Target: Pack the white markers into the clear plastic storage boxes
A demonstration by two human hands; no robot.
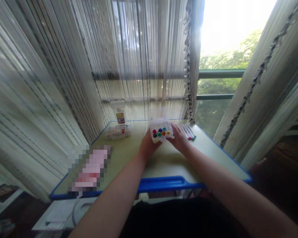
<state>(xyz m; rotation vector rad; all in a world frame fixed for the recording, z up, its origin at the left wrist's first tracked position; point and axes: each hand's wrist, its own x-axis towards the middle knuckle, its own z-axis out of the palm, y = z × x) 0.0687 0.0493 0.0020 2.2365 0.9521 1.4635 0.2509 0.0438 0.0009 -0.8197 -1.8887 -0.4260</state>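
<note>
Both my hands hold a small clear plastic marker box (161,131) above the far middle of a pale green desk (164,162). Several coloured marker caps show in its open end. My left hand (147,144) grips the box's left side with the fingers curled round it. On the box's right side my right hand (180,137) is closed in the same way. Just right of that hand several loose markers (188,131) lie side by side on the desk.
A flat clear pack (118,131) and an upright white package (118,112) stand at the desk's far left. A blurred-out pink object (90,170) lies near left. The desk has a blue rim (164,183). Striped curtains (64,76) and a window (221,66) are behind.
</note>
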